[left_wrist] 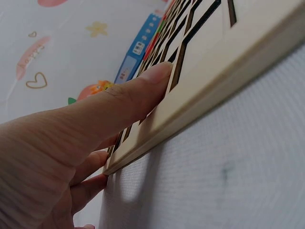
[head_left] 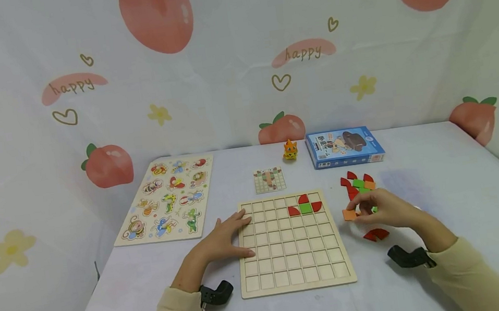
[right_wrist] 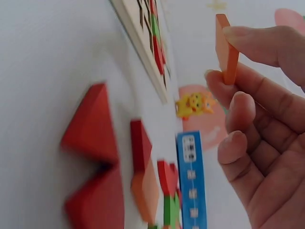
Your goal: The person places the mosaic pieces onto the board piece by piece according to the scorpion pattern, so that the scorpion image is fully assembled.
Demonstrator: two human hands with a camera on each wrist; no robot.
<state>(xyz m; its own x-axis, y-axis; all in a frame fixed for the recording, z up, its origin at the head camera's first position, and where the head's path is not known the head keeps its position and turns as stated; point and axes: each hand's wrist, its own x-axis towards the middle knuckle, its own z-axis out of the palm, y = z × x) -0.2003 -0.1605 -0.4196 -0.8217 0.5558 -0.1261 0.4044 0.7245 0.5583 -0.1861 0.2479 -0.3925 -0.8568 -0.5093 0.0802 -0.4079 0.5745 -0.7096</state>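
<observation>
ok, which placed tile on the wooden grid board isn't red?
The green square tile, second row from the far edge; the three red quarter-circle tiles sit beyond it and on either side.

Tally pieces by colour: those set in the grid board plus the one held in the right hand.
Red quarter-round pieces in the grid board: 3
Green square in the grid board: 1
Orange square in the right hand: 1
Total: 5

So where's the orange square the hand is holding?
In the head view, the orange square is pinched in the person's right hand, just right of the wooden board, near the loose red pieces.
</observation>
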